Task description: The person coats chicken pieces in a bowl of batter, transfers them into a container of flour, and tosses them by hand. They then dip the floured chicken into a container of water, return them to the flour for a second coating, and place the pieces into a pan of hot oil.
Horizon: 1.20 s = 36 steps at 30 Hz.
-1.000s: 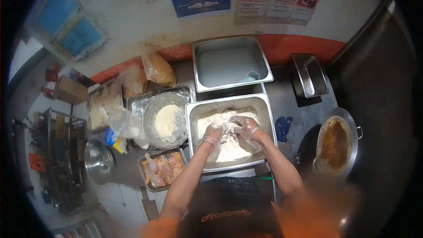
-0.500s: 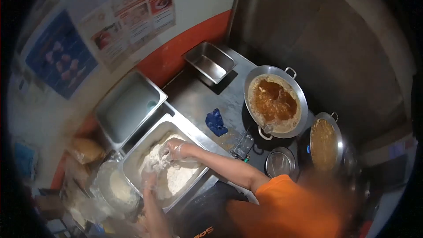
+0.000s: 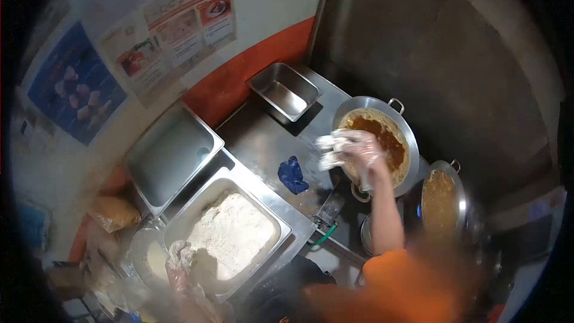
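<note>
My right hand (image 3: 354,148), in a clear plastic glove, is above the near left side of a large wok (image 3: 412,143) of bubbling brown oil. Its fingers are stretched out to the left, apart and white with flour; motion blurs them. My left hand (image 3: 179,266), also gloved, is at the left edge of a deep steel pan (image 3: 276,215). Its fingers are curled around a thickly floured lump, whose kind I cannot make out. White flour (image 3: 233,233) is heaped in the pan.
A second wok (image 3: 442,200) stands at right. A crumpled blue cloth (image 3: 292,174) lies on the steel counter (image 3: 251,137). A small steel pan (image 3: 284,93) stands at the back, and another deep pan (image 3: 173,155) at left. A bowl (image 3: 143,251) and a bag (image 3: 115,212) are beside the flour pan.
My right hand has moved from the flour up and right to the wok. My left hand has drawn back to the pan's left edge. The view has shifted slightly.
</note>
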Each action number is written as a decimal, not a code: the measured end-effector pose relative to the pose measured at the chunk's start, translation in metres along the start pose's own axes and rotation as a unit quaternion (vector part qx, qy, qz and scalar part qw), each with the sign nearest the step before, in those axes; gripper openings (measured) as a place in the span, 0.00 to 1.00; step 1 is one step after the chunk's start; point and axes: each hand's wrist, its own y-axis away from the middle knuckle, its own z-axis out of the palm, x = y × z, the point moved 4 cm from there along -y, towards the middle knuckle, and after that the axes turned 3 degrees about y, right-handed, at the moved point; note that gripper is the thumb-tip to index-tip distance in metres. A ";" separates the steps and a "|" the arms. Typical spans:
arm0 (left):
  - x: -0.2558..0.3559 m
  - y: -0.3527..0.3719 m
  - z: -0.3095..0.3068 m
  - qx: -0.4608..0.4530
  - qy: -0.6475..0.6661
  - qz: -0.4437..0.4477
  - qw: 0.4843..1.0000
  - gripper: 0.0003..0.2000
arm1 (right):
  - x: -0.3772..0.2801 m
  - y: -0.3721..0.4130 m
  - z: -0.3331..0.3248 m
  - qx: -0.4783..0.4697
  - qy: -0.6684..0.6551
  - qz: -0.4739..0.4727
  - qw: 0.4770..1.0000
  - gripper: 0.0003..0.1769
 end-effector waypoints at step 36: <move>-0.082 -0.016 0.095 -0.113 -0.690 -0.068 0.711 0.22 | 0.133 0.060 0.405 -0.570 0.626 -0.255 0.467 0.29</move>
